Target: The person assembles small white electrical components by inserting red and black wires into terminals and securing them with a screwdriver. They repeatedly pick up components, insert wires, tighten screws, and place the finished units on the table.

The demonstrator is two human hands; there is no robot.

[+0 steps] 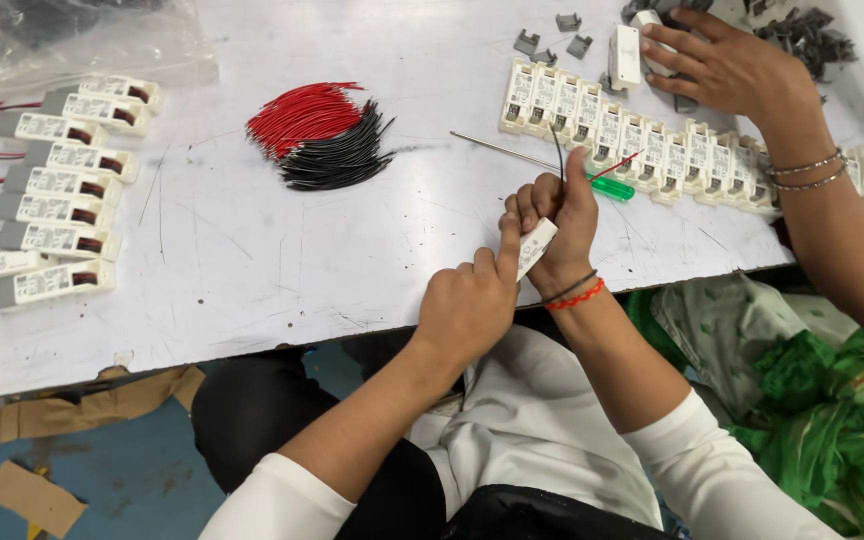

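The right hand (pixel 555 222) is closed around a small white module (pixel 536 246), gripping it at the near edge of the counter (pixel 252 270). A black wire (pixel 558 155) rises from the top of this fist, and a red wire (pixel 620 165) slants out beside it toward the upper right. The left hand (pixel 470 305) sits just below and to the left of the right one, mostly curled, with its forefinger stretched up and pressed against the module's face; it holds nothing on its own. So the module lies between the two hands, clamped in the right and touched by the left.

Just behind the right hand lies a screwdriver (pixel 542 160) with a green handle, its thin shaft pointing left. Past it runs a row of white modules (pixel 652 140) across the counter. A co-worker's hand (pixel 727 65), with bangles at the wrist, rests on one white block at the far end of that row, near a heap of grey clips (pixel 802 35).

Mid-counter lies a bundle of red and black wires (pixel 320 135), well apart from the hands. At the left edge is a stack of finished modules (pixel 57 190) with red leads.
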